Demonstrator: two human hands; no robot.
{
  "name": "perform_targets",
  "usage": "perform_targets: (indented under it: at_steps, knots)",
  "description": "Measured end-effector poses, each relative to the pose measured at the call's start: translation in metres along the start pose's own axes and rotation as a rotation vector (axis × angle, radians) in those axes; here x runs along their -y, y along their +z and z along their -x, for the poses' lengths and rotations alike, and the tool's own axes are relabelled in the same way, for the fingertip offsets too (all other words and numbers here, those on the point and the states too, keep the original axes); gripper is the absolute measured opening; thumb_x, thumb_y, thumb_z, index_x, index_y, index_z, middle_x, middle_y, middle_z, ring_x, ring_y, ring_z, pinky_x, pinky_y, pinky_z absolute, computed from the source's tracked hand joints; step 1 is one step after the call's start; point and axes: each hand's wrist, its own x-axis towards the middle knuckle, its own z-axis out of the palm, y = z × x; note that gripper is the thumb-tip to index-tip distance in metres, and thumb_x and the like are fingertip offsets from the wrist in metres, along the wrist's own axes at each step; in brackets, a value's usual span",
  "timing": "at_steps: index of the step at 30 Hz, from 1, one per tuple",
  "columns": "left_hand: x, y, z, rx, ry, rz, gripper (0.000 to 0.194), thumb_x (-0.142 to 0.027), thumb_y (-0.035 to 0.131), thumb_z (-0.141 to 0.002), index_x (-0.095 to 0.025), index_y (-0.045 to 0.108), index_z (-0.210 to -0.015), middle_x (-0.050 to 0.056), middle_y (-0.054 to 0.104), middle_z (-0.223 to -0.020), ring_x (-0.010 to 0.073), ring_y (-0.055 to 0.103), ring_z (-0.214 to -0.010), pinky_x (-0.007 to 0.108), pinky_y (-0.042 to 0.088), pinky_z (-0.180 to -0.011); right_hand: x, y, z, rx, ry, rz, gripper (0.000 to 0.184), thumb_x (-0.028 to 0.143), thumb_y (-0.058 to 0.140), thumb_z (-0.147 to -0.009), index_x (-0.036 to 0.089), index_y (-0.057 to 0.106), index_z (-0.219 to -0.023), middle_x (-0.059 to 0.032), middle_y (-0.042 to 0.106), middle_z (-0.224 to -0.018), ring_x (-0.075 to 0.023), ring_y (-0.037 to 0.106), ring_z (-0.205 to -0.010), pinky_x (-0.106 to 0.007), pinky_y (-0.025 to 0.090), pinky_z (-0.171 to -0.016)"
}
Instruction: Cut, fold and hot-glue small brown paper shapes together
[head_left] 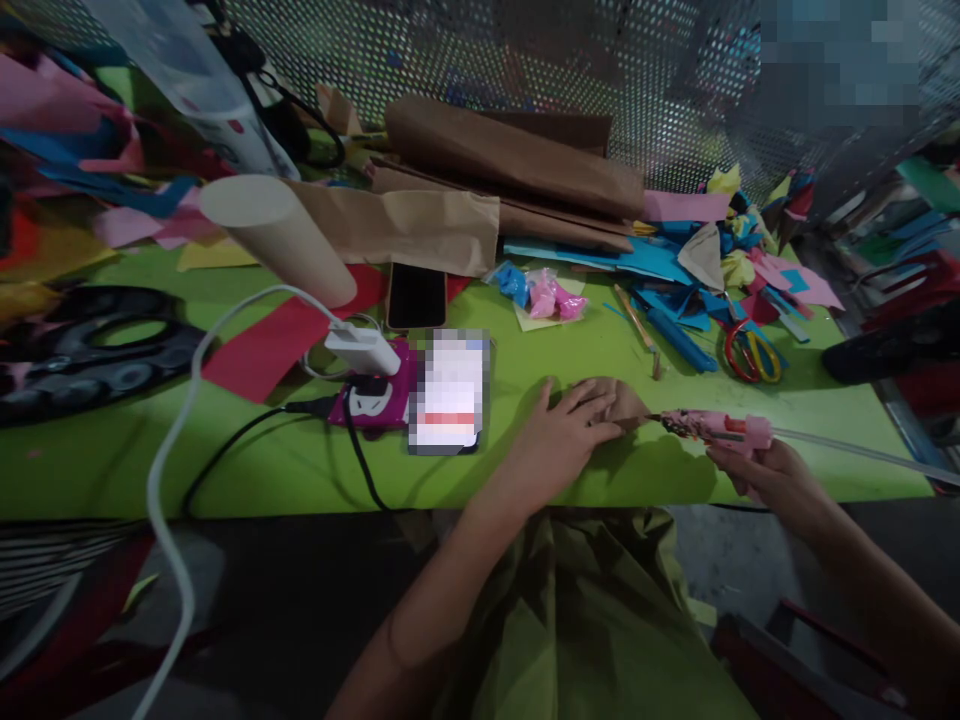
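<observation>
My left hand [568, 430] lies flat with fingers stretched over a rounded piece of brown paper [628, 402] on the green table. Part of that piece is hidden under the fingers. On the right, my right hand [769, 475] is closed around the handle of a pink hot glue gun [731, 430]. Its nozzle points left and reaches the edge of the brown paper; whether it touches cannot be made out. A long clear glue stick [847, 447] sticks out of the gun's back end.
Left of my hands are a lit phone [448, 390], a purple power strip [375, 405] with a white charger [361, 348] and a cardboard tube [281, 235]. Behind lie a dark phone [417, 296], brown paper rolls [517, 150], small pink bags [555, 295], scissors [752, 355] and paper scraps.
</observation>
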Motion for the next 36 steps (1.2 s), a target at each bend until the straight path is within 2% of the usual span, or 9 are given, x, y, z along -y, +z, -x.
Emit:
perform_targets:
  at_steps: [7,12,15,21,23,27,32,34,36]
  knots:
    - [0.001,-0.001,0.001,0.016,0.000,0.000,0.044,-0.014,0.053,-0.096,-0.035,0.059,-0.134,0.000,0.045,-0.160,0.0270,0.027,-0.153,0.069,0.014,-0.120,-0.009,-0.001,-0.004,0.006,0.011,-0.075,0.047,0.065,0.075,-0.075,0.018,0.072,-0.079,0.0036,0.047,-0.052,-0.0121,0.041,-0.051,-0.027,0.028,-0.048]
    - [0.002,0.000,0.000,0.031,0.005,-0.015,0.046,-0.014,0.057,-0.094,-0.035,0.060,-0.134,0.000,0.044,-0.160,0.0286,0.026,-0.154,0.067,0.014,-0.121,-0.014,-0.001,-0.006,0.048,-0.009,-0.175,0.048,0.064,0.075,-0.075,0.018,0.075,-0.087,0.0038,0.046,-0.050,-0.0113,0.038,-0.049,-0.027,0.023,-0.047]
    - [0.002,0.001,-0.001,0.014,0.012,-0.026,0.042,-0.016,0.056,-0.095,-0.035,0.062,-0.132,0.000,0.046,-0.159,0.0284,0.029,-0.153,0.068,0.016,-0.121,-0.011,0.000,-0.005,0.074,-0.031,-0.211,0.046,0.064,0.073,-0.079,0.018,0.075,-0.084,0.0034,0.046,-0.050,-0.0115,0.038,-0.049,-0.028,0.024,-0.048]
    - [0.000,-0.001,-0.002,-0.031,0.036,-0.040,0.031,-0.015,0.057,-0.094,-0.030,0.068,-0.119,0.002,0.049,-0.157,0.0267,0.035,-0.150,0.064,0.018,-0.122,0.004,0.001,0.000,0.095,-0.107,-0.265,0.043,0.061,0.068,-0.085,0.019,0.075,-0.091,0.0016,0.049,-0.056,-0.0134,0.041,-0.055,-0.029,0.027,-0.052]
    - [-0.001,-0.002,-0.002,-0.073,0.042,-0.023,0.029,-0.015,0.059,-0.094,-0.029,0.069,-0.117,0.002,0.053,-0.154,0.0261,0.039,-0.148,0.061,0.017,-0.123,0.007,0.003,0.001,0.089,-0.148,-0.287,0.041,0.059,0.066,-0.087,0.019,0.075,-0.092,0.0015,0.050,-0.059,-0.0139,0.043,-0.057,-0.029,0.028,-0.053]
    - [-0.006,-0.009,-0.001,-0.262,0.023,0.030,0.021,-0.024,0.055,-0.099,-0.028,0.071,-0.113,0.002,0.063,-0.143,0.0225,0.047,-0.141,0.053,0.019,-0.124,0.007,0.006,0.002,0.088,-0.197,-0.309,0.037,0.055,0.061,-0.093,0.020,0.073,-0.097,0.0018,0.051,-0.061,-0.0144,0.044,-0.059,-0.029,0.031,-0.056]
    - [-0.028,-0.018,0.004,-0.434,-0.016,0.188,0.018,-0.028,0.056,-0.099,-0.023,0.071,-0.108,0.006,0.073,-0.121,0.0232,0.060,-0.120,0.043,0.041,-0.107,0.006,0.010,0.005,0.057,-0.183,-0.348,0.036,0.053,0.062,-0.092,0.020,0.075,-0.098,-0.0016,0.064,-0.075,-0.0141,0.047,-0.061,-0.028,0.035,-0.057]
    - [-0.045,-0.015,0.005,-0.454,-0.080,0.359,0.017,-0.028,0.056,-0.099,-0.022,0.070,-0.104,0.007,0.075,-0.108,0.0228,0.064,-0.105,0.040,0.047,-0.095,0.008,0.013,0.007,0.028,-0.176,-0.388,0.036,0.054,0.064,-0.090,0.021,0.076,-0.099,-0.0033,0.070,-0.083,-0.0146,0.051,-0.064,-0.028,0.038,-0.058]
    - [-0.064,-0.007,0.002,-0.430,-0.184,0.621,0.015,-0.029,0.055,-0.098,-0.020,0.068,-0.101,0.008,0.073,-0.102,0.0227,0.065,-0.099,0.038,0.050,-0.090,0.011,0.017,0.009,-0.012,-0.166,-0.432,0.037,0.056,0.067,-0.087,0.021,0.077,-0.099,-0.0059,0.074,-0.094,-0.0181,0.060,-0.075,-0.029,0.046,-0.066]
